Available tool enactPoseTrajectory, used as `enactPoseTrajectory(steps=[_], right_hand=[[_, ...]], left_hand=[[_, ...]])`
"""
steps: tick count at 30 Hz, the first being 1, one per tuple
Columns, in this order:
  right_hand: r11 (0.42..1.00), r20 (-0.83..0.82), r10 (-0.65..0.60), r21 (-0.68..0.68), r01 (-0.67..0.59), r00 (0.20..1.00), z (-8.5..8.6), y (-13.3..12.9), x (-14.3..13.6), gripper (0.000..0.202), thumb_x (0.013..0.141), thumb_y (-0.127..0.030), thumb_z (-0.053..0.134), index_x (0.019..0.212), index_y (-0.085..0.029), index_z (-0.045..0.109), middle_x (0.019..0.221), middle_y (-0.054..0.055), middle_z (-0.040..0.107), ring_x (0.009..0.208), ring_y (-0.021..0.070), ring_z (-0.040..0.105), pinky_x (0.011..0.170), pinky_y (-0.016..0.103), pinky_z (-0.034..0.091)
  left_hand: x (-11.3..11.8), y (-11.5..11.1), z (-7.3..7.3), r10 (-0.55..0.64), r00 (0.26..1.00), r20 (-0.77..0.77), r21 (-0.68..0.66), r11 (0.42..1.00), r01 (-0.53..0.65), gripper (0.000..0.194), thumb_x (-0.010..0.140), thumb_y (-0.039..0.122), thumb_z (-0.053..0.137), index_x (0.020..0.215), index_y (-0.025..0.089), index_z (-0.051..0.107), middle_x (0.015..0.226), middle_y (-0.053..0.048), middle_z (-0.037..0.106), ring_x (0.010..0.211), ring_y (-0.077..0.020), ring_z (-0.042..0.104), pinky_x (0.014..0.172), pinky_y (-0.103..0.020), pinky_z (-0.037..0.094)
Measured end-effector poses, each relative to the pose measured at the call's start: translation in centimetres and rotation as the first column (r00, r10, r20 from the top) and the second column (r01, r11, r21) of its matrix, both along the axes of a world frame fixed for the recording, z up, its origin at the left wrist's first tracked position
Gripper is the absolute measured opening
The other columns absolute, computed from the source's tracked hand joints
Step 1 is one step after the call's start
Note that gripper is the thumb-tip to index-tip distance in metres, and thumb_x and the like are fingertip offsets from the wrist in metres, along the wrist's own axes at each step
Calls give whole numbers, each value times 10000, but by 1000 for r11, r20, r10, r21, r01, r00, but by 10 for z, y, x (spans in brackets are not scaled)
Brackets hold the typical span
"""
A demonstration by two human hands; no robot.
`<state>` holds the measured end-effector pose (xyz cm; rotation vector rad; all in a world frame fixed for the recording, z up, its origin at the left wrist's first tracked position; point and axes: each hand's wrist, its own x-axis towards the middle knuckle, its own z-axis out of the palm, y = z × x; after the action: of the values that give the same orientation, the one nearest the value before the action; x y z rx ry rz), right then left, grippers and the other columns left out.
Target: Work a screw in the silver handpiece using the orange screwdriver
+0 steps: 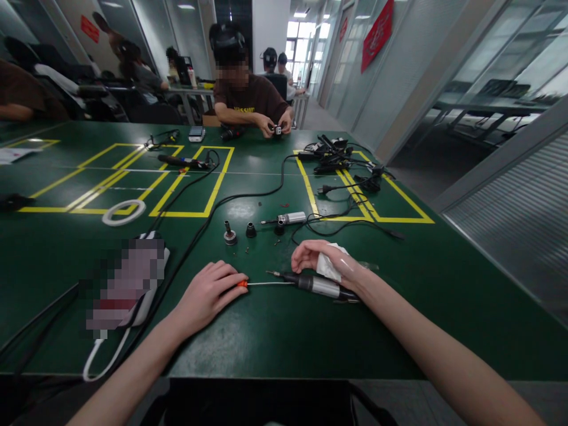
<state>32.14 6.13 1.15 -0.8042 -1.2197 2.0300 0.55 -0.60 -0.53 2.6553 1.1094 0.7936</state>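
Note:
My left hand (207, 296) lies on the table, fingers closed over the orange handle (242, 284) of a screwdriver whose thin metal shaft (268, 284) points right. The shaft's far end meets a black and silver pen-shaped power tool (323, 287) with a narrow tip. Just behind that tool rests my right hand (310, 255), palm partly toward me, fingers loosely curled and not pressed on anything. White tissue (329, 262) lies against its palm, and something clear and shiny covers the heel of the hand. Part of the tool is hidden under my right wrist.
Beyond my hands stand small black and metal nozzle-like parts (229, 235), with tiny screws and another silver tool (291, 218). A phone (128, 284) with cables lies left, near a white ring (123, 212). Tangled black tools (331, 155) lie far right. A co-worker (252, 100) sits opposite.

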Motion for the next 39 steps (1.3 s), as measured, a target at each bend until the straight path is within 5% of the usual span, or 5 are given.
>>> enactPoseTrajectory(steps=[5,14,28,39], right_hand=[[998,-8,-50,-44,50,999,0,-1,-2,401,786,-521,865,774,-126,794,799,90,786,737,184,723,794,312,580],[998,80,-53,25,51,995,-4,-2,-4,365,829,-481,830,781,-120,797,876,110,789,898,224,747,996,373,551],[995,104,101,7,-102,989,2,-3,-9,438,817,-540,847,831,-104,817,947,136,809,992,249,762,1090,411,522],[989,122,145,-3,-146,982,3,-3,-8,416,835,-528,821,817,-112,814,936,133,812,927,211,737,1013,362,547]], left_hand=[[1,1,0,1,998,-57,4,1000,-1,406,1153,430,425,1121,202,759,985,-55,738,881,-191,633,790,-329,433],[2,3,0,25,997,-69,-1,1000,-25,449,1160,450,381,1159,187,746,994,-66,735,886,-198,632,793,-334,441],[2,1,-5,31,999,-11,-49,998,-32,332,1141,358,468,1177,166,736,1010,-85,724,904,-209,656,787,-318,542],[6,-4,1,67,997,40,-70,995,-64,156,1034,294,634,1133,185,685,981,-67,729,891,-223,673,805,-338,543]])
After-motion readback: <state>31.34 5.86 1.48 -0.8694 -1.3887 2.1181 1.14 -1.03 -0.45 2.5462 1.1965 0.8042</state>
